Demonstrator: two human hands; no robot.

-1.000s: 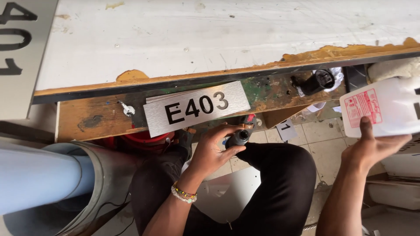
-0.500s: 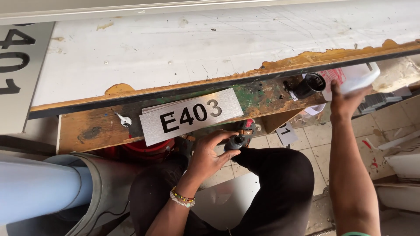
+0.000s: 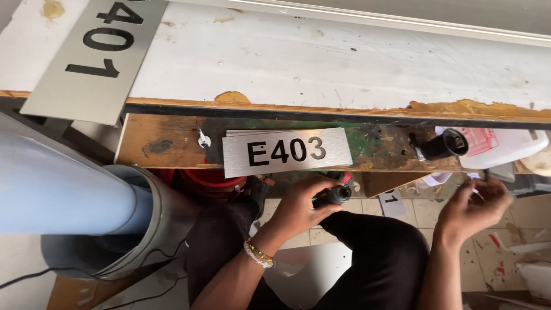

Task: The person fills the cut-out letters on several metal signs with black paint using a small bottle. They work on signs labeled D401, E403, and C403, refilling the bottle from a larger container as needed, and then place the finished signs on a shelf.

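My left hand [image 3: 298, 211], with a beaded bracelet at the wrist, grips a short black tool [image 3: 332, 196] just below a brushed metal sign plate [image 3: 287, 152]. The plate has cut-out characters and lies on a paint-stained wooden ledge [image 3: 160, 143]. My right hand [image 3: 473, 209] hovers blurred at the right with its fingers apart, below a white plastic jug [image 3: 508, 146]. The jug lies on its side on the ledge, its black cap [image 3: 447, 143] pointing left. My dark-trousered legs [image 3: 379, 258] fill the bottom middle.
A bigger metal number plate [image 3: 92, 57] lies on the white tabletop [image 3: 321, 57] above the ledge. A pale blue pipe [image 3: 51, 189] and grey bin [image 3: 143, 229] crowd the left, with a red bucket [image 3: 201, 181] behind. Tiled floor and boxes [image 3: 516, 252] lie to the right.
My right hand lifted the white jug to the ledge, let go of it and dropped away. The left hand kept its hold on the black tool.
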